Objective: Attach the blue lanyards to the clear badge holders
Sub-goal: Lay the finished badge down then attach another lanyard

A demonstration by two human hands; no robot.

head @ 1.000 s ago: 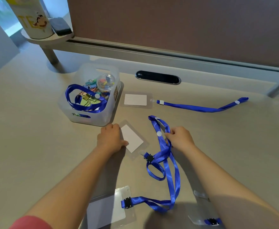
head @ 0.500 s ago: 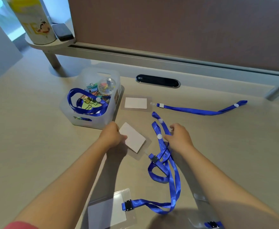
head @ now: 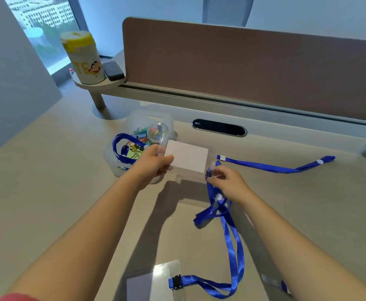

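**Clip meets badge holder in mid-air**

The left hand (head: pixel 156 161) grips a clear badge holder (head: pixel 186 157) by its left end, thumb on the front and fingers curled behind, so the holder with its white card hangs above the desk (head: pixel 47 192) between the two hands. The right hand (head: pixel 227 183) pinches the clip end of a blue lanyard (head: pixel 232 240) right at the holder's right edge; the fingertips are closed tight on it, and the strap drops from under this hand toward the body in a loose loop. Whether the clip is already in the holder's slot cannot be told, since the fingers cover it.

Below the hands, near the wrists, a second badge holder (head: pixel 156 281) lies flat with a black clip (head: pixel 176 283) fastened to it. Beyond the right hand another lanyard (head: pixel 275 168) lies stretched out on the desk. Behind the left hand sits a clear bin (head: pixel 112 157) of coloured clips with a further blue strap in it.

The likely trouble is misalignment: the holder is thin, flexible plastic held at one end only, so pressure from the clip could bend the free edge away and the clip would close on nothing. The clip could also catch only the sleeve's lip and not the slot, and pull off later. The dangling strap may snag on the finished badge beneath and drag it.
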